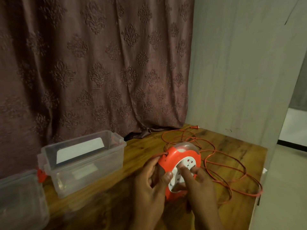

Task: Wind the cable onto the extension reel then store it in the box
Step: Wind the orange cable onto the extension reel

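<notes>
A round orange extension reel (182,155) with a white socket face is tilted up on the wooden table (116,193). My left hand (149,185) grips its left rim, thumb on the front edge. My right hand (201,186) has its fingers on the white socket disc. The thin orange cable (232,165) lies in loose loops on the table to the right and behind the reel, ending in a plug (196,127) near the wall. A clear plastic box (84,161) stands open to the left.
A second clear container or lid (20,201) sits at the far left with an orange clip (41,175) beside it. A patterned curtain hangs behind the table. A white wall panel borders the right side, and the table edge runs close to it.
</notes>
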